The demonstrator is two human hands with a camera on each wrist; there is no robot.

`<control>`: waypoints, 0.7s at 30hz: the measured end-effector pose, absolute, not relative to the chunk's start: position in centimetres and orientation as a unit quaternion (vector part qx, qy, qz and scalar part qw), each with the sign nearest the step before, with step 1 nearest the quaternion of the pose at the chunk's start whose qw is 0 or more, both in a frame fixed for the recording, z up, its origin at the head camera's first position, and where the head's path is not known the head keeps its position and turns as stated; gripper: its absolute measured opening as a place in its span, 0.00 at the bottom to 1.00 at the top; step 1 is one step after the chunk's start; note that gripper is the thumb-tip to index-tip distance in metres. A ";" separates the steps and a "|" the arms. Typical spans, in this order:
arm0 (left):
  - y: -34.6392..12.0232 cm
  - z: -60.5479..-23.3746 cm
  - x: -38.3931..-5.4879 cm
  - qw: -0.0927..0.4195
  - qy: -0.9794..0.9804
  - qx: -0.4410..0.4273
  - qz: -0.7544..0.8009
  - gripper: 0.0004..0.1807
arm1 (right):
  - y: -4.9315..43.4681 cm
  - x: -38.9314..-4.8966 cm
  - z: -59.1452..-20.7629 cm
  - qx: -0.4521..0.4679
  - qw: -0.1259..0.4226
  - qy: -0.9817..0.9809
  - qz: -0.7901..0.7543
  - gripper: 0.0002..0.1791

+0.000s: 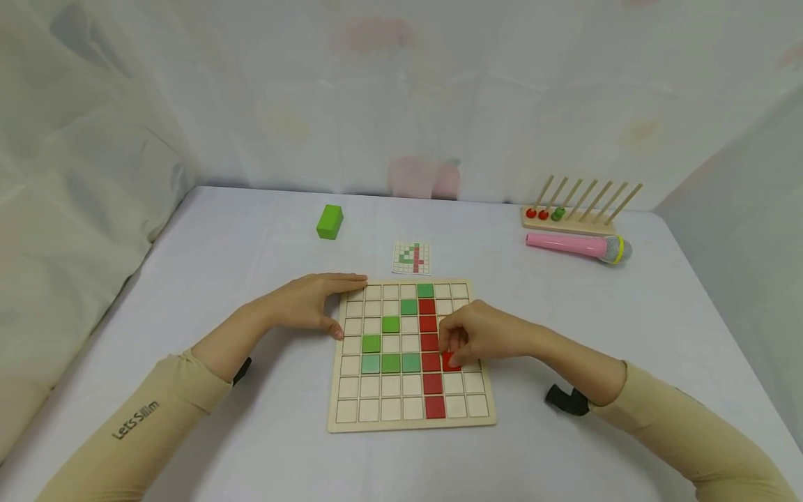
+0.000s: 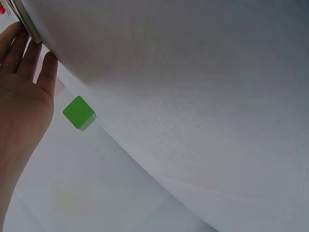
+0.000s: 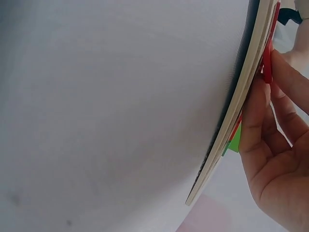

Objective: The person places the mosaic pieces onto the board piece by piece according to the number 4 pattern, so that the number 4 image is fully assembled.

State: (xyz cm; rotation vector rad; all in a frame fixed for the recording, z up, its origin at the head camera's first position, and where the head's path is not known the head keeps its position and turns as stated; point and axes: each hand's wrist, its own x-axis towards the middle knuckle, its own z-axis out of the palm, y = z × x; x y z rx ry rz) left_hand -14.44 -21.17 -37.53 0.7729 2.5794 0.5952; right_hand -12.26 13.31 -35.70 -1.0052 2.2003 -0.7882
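Note:
A wooden grid board (image 1: 380, 408) lies flat on the white table, with several green tiles (image 1: 390, 363) and a column of red tiles (image 1: 432, 383) in its squares. My left hand (image 1: 307, 300) rests at the board's upper left edge, thumb and fingers spread. In the left wrist view its fingertips (image 2: 48, 63) touch the board's edge. Between thumb and fingers, my right hand (image 1: 483, 331) pinches a red square tile (image 1: 451, 361) just right of the red column. The right wrist view shows this red tile (image 3: 268, 63) slightly tilted at the board's surface; its seating is partly hidden.
Behind the board lies a small pattern card (image 1: 411, 258) with a green and red figure. A green block (image 1: 329, 222) stands back left. At the back right are a wooden peg rack (image 1: 567, 222) with beads and a pink toy microphone (image 1: 574, 245).

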 end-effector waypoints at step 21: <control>-21.2 -37.5 -14.4 0.194 0.917 0.272 0.216 0.55 | 13.3 -12.2 -35.7 -0.385 0.268 0.834 -0.289 0.06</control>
